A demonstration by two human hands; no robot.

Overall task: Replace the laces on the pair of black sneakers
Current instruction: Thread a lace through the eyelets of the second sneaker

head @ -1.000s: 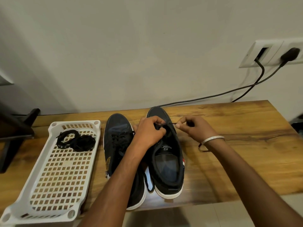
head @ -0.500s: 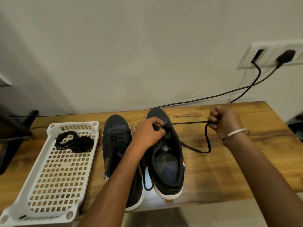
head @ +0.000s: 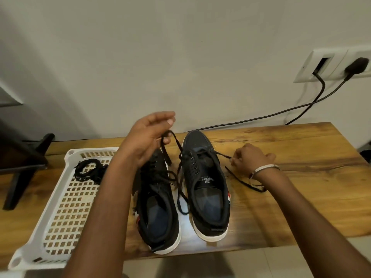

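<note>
Two black sneakers stand side by side on the wooden table (head: 301, 197), toes toward the wall. The left sneaker (head: 158, 205) is laced. The right sneaker (head: 206, 189) has a black lace (head: 179, 183) threaded only through its front eyelets. My left hand (head: 148, 137) is raised above the shoes and pinches one end of that lace, which hangs in a loop between the shoes. My right hand (head: 251, 159), low on the table to the right of the shoe, pinches the other end; its tail trails across the wood.
A white perforated plastic tray (head: 66, 207) lies at the left with a bundle of black laces (head: 90, 171) in its far end. Two black cables (head: 281, 113) run from a wall socket (head: 337, 65) down behind the table. A dark stand (head: 20, 163) sits far left.
My left hand has lifted off the right sneaker, pulling one lace end upward. My right hand came back down toward the shoe, and the lace tail now lies on the table.
</note>
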